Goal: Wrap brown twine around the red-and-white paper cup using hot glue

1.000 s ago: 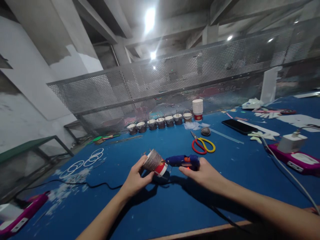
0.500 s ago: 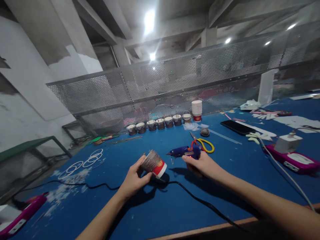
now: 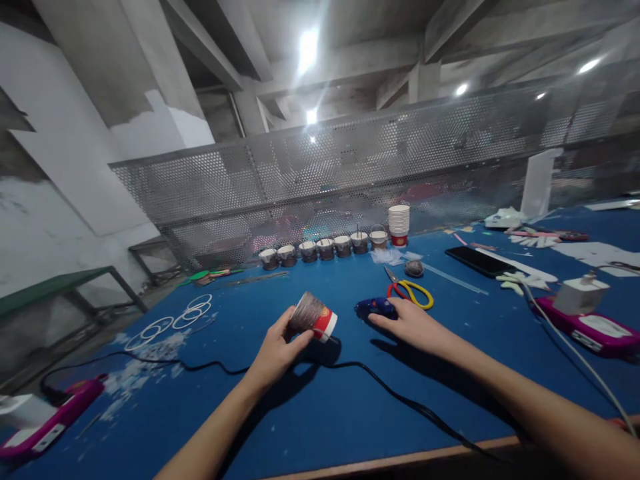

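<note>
Tilted on its side above the blue table, a red and white paper cup (image 3: 311, 316) is partly wound with grey-brown cord. My left hand (image 3: 280, 347) grips it, thumb at the near side and fingers behind. To the right, my right hand (image 3: 413, 323) is closed around a dark blue glue gun (image 3: 375, 308), whose tip is foreshortened and hard to see. Just beyond that hand lie scissors (image 3: 411, 292) with red and yellow handles. A ball of grey cord (image 3: 414, 268) sits behind the scissors.
A row of several wrapped cups (image 3: 325, 249) and a stack of paper cups (image 3: 399, 225) stand by the mesh screen. White rings (image 3: 195, 310) lie left. A black cable (image 3: 400, 398) crosses the front. A phone (image 3: 479, 261) and magenta power strip (image 3: 590, 327) are right.
The glue gun has turned and moved away from the cup, its nozzle no longer pointing plainly at it. My left hand still holds the cup. The whole view has shifted slightly.
</note>
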`<state>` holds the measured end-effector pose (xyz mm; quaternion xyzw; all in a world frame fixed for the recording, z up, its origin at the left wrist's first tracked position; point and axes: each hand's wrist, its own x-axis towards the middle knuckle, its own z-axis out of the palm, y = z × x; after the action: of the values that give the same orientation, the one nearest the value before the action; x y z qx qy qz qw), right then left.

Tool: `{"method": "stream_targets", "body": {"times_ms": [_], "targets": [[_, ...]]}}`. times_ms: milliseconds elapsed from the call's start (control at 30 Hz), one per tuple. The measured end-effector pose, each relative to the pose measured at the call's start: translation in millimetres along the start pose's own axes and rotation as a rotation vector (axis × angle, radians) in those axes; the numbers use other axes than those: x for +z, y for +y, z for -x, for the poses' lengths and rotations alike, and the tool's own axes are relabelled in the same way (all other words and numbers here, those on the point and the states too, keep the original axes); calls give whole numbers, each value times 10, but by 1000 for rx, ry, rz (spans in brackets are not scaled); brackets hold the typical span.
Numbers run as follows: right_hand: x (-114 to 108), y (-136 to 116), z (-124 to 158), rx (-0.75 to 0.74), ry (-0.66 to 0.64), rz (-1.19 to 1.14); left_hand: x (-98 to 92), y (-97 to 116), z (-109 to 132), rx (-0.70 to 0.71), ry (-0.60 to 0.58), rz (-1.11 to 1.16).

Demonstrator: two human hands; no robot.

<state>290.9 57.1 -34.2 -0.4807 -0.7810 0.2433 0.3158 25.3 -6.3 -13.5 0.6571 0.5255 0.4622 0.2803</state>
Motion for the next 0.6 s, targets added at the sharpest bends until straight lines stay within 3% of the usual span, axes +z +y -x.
{"method": "stream_targets", "body": {"times_ms": [100,167,233,400,600], "targets": [[-146,-54,56,-54,215,5,1,15,3,16,-15,-18],[-218,-163,113,-208,387,3,12,22,9,3,-18,-26],[-230,-319,171,-405,471,5,31,37,17,-10,-8,-25],[26,-681,221,-726,313,110,63,62,27,18,8,-6],[404,-728,99,-741,302,272,53,32,43,35,44,-60]]}}
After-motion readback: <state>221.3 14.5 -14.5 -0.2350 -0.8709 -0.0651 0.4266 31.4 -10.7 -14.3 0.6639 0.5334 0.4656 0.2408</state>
